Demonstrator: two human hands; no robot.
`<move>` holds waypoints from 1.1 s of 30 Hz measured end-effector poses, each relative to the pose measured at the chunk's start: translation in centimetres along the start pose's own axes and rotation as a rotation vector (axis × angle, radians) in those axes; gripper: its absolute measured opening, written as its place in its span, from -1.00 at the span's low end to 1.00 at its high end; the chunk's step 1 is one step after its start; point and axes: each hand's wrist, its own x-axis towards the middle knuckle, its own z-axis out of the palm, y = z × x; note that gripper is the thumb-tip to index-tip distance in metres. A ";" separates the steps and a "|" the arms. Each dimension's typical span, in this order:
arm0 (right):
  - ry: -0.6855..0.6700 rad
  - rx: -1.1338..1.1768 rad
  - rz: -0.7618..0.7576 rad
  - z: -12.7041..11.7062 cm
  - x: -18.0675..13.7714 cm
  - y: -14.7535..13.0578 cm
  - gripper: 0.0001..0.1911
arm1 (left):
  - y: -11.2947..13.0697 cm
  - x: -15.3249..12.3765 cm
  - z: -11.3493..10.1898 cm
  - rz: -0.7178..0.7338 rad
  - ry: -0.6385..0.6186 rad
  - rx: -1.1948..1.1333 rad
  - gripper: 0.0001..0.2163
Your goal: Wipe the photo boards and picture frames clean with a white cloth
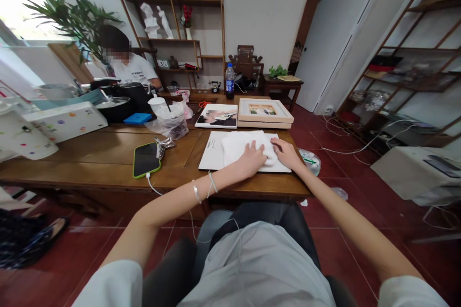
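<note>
My left hand [252, 159] lies flat on a white cloth [242, 146], fingers pressed on it. The cloth covers a flat white board or frame [211, 156] near the front edge of the wooden table [108, 158]. My right hand [286, 152] rests on the cloth's right part, fingers curled over a bunched fold of it. Beyond the cloth stand a light wooden picture frame [264, 111] on a stack and a photo print [217, 116].
A phone in a green case [146, 159] with a cable lies to the left, beside a plastic bag with a cup [169, 119]. Another person [126, 64] sits at the far left end. Shelves line the back and right; cables cross the red floor.
</note>
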 end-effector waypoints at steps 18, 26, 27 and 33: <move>0.004 -0.014 0.001 0.1 0.1 0.1 -0.63 | -2.5 0.3 0.3 0.032 -0.019 -0.125 -0.73; -0.003 0.030 0.031 -0.5 0.0 -0.5 -0.57 | -0.9 3.2 1.0 -0.070 -0.003 -0.084 -0.67; -0.005 0.040 0.035 -0.6 0.0 -0.5 -0.58 | -0.1 2.7 0.6 -0.061 -0.001 -0.067 -0.66; 0.011 0.022 0.096 -0.7 0.0 -0.7 -0.61 | 5.1 -2.5 -1.5 0.025 0.024 0.035 -0.72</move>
